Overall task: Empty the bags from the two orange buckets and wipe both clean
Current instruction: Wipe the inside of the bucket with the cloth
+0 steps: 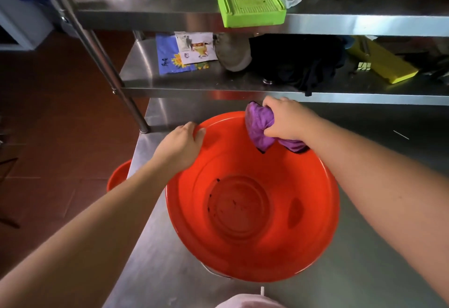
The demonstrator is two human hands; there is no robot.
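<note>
The steel worktable carries the orange bucket, which stands upright, mouth open to the camera, with no bag inside. A second orange bucket peeps out below the table edge at nine o'clock, mostly hidden.

The left hand is curled over the rim at about ten o'clock, steadying the bucket. The right hand is clamped on a bunched purple cloth, pressed against the rim and upper inner wall at about one o'clock.

The step appears to be wiping the inside. Done well, the cloth would sweep round the wall in one direction, then down to the floor of the bucket, where dark specks lie around the raised centre ring; the left hand should hold firm so the bucket does not slide.
</note>
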